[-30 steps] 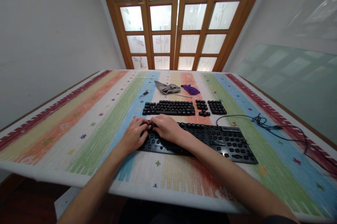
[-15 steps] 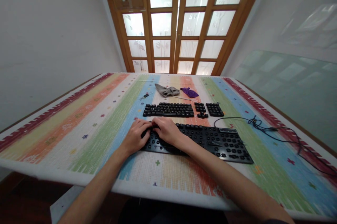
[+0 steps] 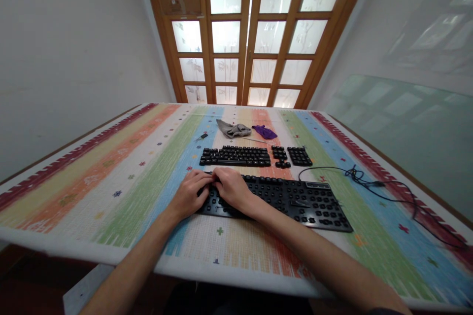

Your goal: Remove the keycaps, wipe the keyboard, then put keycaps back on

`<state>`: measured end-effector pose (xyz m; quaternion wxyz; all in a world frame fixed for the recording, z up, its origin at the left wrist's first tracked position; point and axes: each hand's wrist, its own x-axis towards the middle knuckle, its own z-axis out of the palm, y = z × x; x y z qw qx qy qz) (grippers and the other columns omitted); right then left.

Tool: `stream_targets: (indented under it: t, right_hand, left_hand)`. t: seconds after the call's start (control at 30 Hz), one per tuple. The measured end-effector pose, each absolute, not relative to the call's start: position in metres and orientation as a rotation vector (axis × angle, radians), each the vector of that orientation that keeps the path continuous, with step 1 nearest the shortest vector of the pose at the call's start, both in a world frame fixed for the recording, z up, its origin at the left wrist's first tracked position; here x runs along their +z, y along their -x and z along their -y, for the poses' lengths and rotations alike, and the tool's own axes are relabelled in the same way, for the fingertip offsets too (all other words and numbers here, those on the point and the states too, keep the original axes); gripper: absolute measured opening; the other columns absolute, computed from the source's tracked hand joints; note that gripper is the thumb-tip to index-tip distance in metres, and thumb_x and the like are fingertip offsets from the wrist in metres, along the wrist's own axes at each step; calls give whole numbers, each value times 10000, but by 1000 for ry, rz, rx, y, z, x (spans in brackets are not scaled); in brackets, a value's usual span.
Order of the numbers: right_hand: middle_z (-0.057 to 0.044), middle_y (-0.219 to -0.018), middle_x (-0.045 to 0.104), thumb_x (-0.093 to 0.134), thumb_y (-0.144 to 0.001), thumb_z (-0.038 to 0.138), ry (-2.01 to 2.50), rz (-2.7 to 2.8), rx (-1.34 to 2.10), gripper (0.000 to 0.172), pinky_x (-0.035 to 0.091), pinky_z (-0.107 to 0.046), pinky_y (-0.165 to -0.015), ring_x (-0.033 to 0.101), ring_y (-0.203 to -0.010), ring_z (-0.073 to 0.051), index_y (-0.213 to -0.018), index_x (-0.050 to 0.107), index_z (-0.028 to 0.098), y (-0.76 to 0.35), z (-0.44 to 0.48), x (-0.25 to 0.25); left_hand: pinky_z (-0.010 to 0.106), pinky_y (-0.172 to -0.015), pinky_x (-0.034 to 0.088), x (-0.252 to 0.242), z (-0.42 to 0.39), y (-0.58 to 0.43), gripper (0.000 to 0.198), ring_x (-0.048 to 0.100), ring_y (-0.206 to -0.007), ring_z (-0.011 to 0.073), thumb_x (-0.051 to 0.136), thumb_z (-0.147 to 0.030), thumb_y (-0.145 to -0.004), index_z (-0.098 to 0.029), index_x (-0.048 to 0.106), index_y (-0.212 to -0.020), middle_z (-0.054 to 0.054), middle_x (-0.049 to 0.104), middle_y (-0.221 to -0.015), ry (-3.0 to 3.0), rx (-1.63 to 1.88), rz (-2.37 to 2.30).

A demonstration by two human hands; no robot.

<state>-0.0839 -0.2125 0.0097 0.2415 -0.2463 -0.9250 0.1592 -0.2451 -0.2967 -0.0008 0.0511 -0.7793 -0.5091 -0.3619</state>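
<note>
A black keyboard, its key sockets bare over most of its face and some keys along the back row, lies flat on the striped tablecloth. At its left end, my left hand is closed around the back left corner, thumb on the near side. Close against it, my right hand bends over the same corner with its fingers curled together. The fingertips hide whatever is between them. Behind the keyboard, removed keycaps lie in groups: a large block, a smaller cluster and a number-pad block.
Farther back lie a grey cloth, a purple cloth and a thin rod. A small black item with wires sits left of them. The keyboard's tangled cable runs right across the tablecloth.
The view has shifted slightly. My right hand's fingers have moved a little at the keyboard's back left corner; my left hand stays there. The keycaps and cloths lie as before.
</note>
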Motion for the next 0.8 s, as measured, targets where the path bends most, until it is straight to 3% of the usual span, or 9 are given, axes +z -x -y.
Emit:
stream_targets:
  t: [0.23, 0.63, 0.8]
  right_hand:
    - [-132, -842, 685, 469, -890, 142, 694, 2720, 93, 153, 420, -342, -767, 592, -847, -244, -911, 620, 125, 81, 223, 25]
    - [-150, -974, 738, 448, -888, 177, 700, 2866, 105, 345, 487, -334, -669, 694, -788, -259, -1191, 604, 129, 82, 227, 35]
    - [-197, -875, 731, 456, -895, 206, 717, 2927, 51, 282, 502, -359, -662, 700, -768, -290, -1072, 642, 88, 82, 231, 36]
  left_hand:
    - [469, -928, 474, 1, 298, 243, 259, 566, -995, 252, 493, -103, -884, -186, 684, -1037, 91, 691, -1065, 2378, -1029, 1584]
    - [483, -911, 451, -1, 299, 244, 192, 533, -988, 267, 475, -131, -887, -198, 650, -848, 82, 671, -1044, 2368, -906, 1644]
    - [480, -880, 457, -3, 299, 242, 196, 539, -1028, 282, 482, -130, -882, -187, 665, -924, 101, 663, -1097, 2386, -859, 1618]
